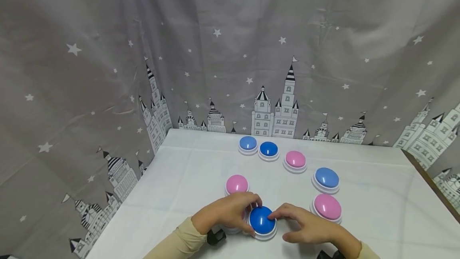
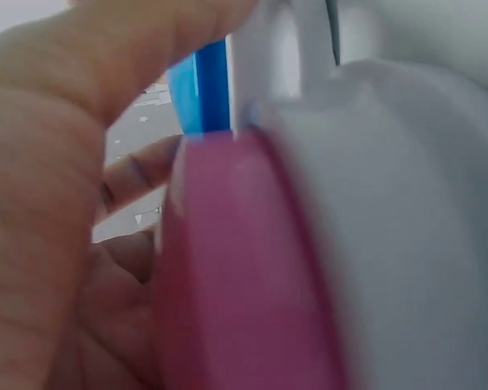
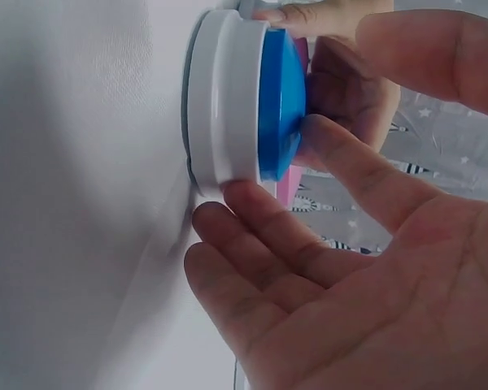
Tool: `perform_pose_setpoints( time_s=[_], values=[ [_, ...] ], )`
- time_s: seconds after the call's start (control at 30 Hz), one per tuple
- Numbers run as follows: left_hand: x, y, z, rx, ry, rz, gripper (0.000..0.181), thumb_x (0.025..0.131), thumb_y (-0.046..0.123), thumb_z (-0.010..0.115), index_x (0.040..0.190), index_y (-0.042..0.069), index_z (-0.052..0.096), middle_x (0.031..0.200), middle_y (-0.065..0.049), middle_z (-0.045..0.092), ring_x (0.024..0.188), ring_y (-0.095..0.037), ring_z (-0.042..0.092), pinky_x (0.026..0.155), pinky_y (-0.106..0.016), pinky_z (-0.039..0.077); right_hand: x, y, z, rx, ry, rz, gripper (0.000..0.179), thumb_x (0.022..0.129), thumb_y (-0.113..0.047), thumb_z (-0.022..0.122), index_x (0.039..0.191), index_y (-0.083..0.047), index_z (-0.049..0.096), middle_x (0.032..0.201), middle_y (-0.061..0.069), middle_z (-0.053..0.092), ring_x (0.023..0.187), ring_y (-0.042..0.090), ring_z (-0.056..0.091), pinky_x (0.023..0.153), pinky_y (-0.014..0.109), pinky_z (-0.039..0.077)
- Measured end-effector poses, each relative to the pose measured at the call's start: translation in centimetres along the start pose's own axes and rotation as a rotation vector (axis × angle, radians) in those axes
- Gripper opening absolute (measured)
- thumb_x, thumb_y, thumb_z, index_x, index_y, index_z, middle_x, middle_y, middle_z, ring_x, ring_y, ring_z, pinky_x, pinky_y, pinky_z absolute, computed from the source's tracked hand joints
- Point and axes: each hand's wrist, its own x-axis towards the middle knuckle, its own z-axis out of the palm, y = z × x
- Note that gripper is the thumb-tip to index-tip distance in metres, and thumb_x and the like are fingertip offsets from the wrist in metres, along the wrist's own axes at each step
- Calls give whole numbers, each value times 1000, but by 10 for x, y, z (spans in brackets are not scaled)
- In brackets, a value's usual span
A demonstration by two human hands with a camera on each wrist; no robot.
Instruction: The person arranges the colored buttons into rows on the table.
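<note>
A dark blue dome push button (image 1: pixel 262 221) on a white round base lies near the front of the table, between both hands. My left hand (image 1: pixel 231 210) holds it from the left, thumb at the near side of the base and fingers at the far side. Under that hand sits a pink button (image 2: pixel 244 268), mostly covered in the head view. From the right, my right hand (image 1: pixel 309 224) touches the blue dome with the index fingertip. In the right wrist view its other fingers (image 3: pixel 264 215) reach the white base, while the thumb stands away from the button.
Another pink button (image 1: pixel 236 183) lies just beyond my left hand. To the right are a pink button (image 1: pixel 327 206) and a light blue one (image 1: pixel 327 178). Farther back stand a pink (image 1: pixel 295 159), a dark blue (image 1: pixel 268 149) and a light blue button (image 1: pixel 248 143). A grey curtain (image 1: pixel 230 51) hangs behind the white table (image 1: pixel 194 171).
</note>
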Motion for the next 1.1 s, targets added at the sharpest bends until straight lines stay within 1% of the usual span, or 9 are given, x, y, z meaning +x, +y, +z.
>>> perform_pose_setpoints(
  time_s=[0.2,0.33,0.4,0.53,0.63,0.77,0.93,1.03,1.1],
  values=[
    [4,5,-2,29,-26,-4,69,66,58,71,118,22,45,109,12,50,98,-2,48,85,-18,43,-2,-2,-6,-45,17,-2,41,87,-23,60,126,-19,51,121,-3,53,112,19,49,96,33,39],
    [18,13,-4,34,-18,-12,66,71,64,62,120,24,44,114,10,51,103,-4,49,85,-20,44,-10,-3,-20,-63,66,39,38,90,-24,57,126,-18,50,121,1,54,109,22,51,92,37,43],
    [29,19,-6,31,-3,-2,61,75,61,60,120,23,45,115,8,52,104,-5,50,85,-19,44,-16,-3,-30,-76,109,70,36,90,-27,57,125,-20,51,120,2,55,106,23,53,89,37,45],
    [57,30,-7,60,36,59,47,81,49,62,116,19,50,111,6,57,102,-7,52,86,-16,41,-34,1,-51,-106,209,109,29,90,-29,57,119,-25,53,117,3,57,99,20,57,82,32,48],
    [79,39,-1,86,51,84,41,82,44,63,113,19,51,107,7,58,100,-5,52,84,-12,39,-52,9,-67,-153,282,119,27,90,-26,58,115,-19,54,112,6,58,92,15,58,76,27,49],
    [107,49,13,125,54,96,40,81,39,66,111,18,51,105,7,57,95,0,50,81,-9,37,-75,21,-86,-208,330,220,25,88,-20,60,111,-11,55,107,6,58,90,16,57,72,26,49],
    [137,60,29,159,52,82,47,76,38,71,112,17,49,103,7,53,89,3,45,77,-7,35,-92,32,-102,-192,271,370,20,87,-16,61,104,-8,56,104,9,58,90,25,56,69,36,50],
    [149,64,37,149,63,55,50,74,39,73,111,17,48,100,8,51,86,4,43,74,-5,34,-96,36,-105,-145,208,370,18,88,-16,59,103,-8,56,104,11,58,88,25,55,65,35,48],
    [154,65,41,138,73,41,52,73,40,74,111,18,47,102,9,50,88,5,43,76,-5,34,-96,38,-105,-107,176,348,17,89,-17,57,104,-8,56,103,11,59,86,24,55,64,32,48]
  ],
)
